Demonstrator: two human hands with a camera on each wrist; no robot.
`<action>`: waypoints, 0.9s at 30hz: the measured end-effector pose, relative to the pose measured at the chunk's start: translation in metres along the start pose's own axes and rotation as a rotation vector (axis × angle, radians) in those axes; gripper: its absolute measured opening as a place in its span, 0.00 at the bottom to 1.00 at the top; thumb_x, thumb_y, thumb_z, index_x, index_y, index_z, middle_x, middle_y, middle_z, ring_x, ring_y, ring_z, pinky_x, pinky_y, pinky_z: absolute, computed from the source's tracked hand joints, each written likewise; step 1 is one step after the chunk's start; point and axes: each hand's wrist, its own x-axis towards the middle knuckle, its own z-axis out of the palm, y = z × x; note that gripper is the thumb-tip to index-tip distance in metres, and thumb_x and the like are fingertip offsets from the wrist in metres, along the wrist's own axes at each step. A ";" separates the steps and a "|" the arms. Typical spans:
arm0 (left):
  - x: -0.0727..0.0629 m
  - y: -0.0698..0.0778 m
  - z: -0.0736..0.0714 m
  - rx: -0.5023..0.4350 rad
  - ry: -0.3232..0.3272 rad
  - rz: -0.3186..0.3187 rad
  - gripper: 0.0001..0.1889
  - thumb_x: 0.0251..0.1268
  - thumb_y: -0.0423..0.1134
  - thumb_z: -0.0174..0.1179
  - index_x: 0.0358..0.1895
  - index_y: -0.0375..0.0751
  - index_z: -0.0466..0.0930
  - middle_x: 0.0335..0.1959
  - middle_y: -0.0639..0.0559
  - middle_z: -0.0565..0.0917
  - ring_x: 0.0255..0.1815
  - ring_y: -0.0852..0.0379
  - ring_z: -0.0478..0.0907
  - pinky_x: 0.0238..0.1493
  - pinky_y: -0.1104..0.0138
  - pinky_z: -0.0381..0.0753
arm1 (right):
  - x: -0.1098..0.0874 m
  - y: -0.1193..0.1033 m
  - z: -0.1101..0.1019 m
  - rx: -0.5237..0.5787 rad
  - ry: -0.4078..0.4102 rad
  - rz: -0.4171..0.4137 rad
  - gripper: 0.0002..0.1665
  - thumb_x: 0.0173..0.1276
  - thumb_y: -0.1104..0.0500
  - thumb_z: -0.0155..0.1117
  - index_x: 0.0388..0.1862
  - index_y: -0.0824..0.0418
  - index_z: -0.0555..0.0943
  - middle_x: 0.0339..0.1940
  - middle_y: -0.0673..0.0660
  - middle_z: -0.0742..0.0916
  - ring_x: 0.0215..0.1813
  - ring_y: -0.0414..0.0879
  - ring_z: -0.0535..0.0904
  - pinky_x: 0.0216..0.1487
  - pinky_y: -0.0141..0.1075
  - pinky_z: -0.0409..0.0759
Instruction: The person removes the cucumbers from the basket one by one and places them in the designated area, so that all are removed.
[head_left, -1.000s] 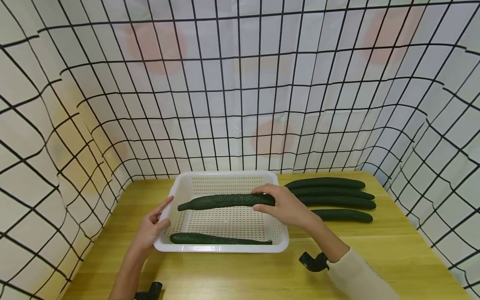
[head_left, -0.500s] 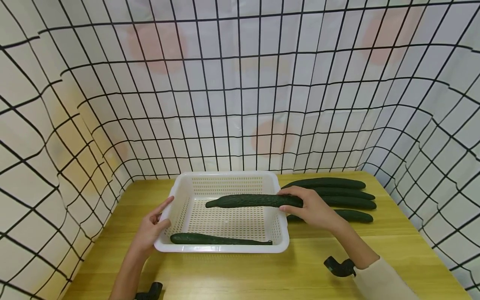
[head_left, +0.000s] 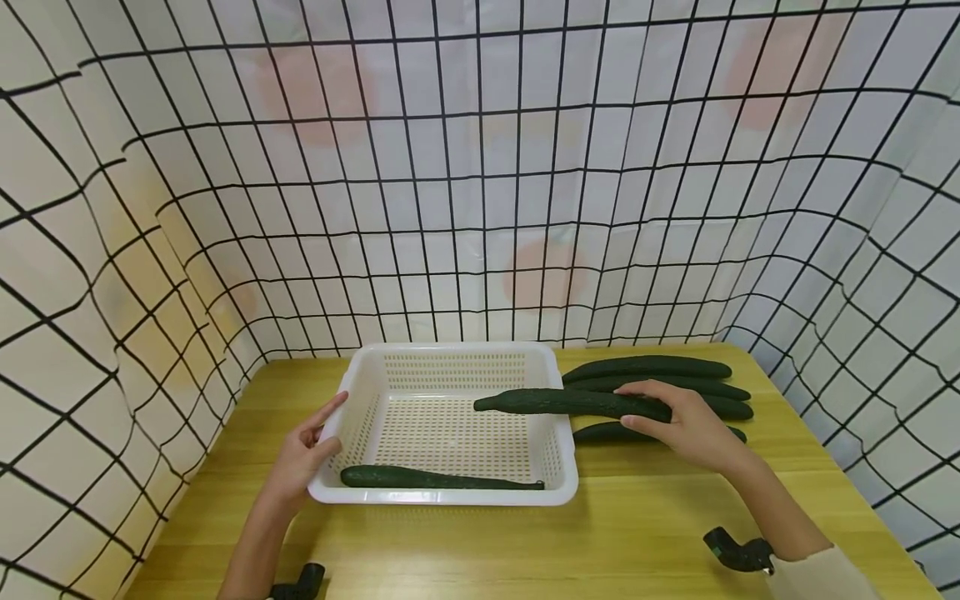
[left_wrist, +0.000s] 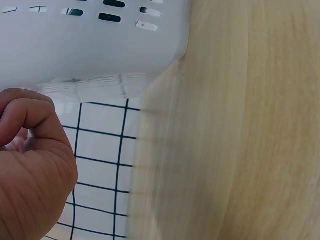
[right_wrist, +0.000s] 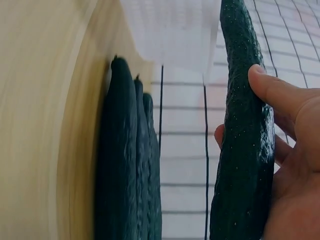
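My right hand (head_left: 690, 429) grips a dark green cucumber (head_left: 555, 402) near its right end, thumb on the near side. The cucumber lies level in the air, its narrow tip above the white plastic basket (head_left: 442, 497) and its middle across the right rim. In the right wrist view, the fingers of the right hand (right_wrist: 295, 145) wrap round the cucumber (right_wrist: 242, 145). My left hand (head_left: 300, 458) holds the basket's left rim, its curled fingers partly cut off in the left wrist view. Another cucumber (head_left: 442, 479) rests inside the basket along the near wall.
Several cucumbers (head_left: 648, 365) lie side by side on the wooden table (head_left: 660, 508) right of the basket, partly hidden by the right hand and held cucumber. Black grid mesh (head_left: 465, 208) over white sheeting encloses the back and sides.
The right hand has moved right with the cucumber, from over the basket to partly over the cucumbers on the table. The left hand and basket have stayed in place.
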 end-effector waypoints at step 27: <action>0.001 -0.004 0.000 0.015 0.001 -0.002 0.39 0.66 0.24 0.51 0.82 0.48 0.60 0.75 0.28 0.66 0.59 0.40 0.76 0.42 0.56 0.88 | -0.060 0.075 -0.051 -0.052 -0.032 0.124 0.29 0.78 0.49 0.60 0.74 0.54 0.73 0.74 0.71 0.74 0.69 0.76 0.67 0.52 0.67 0.75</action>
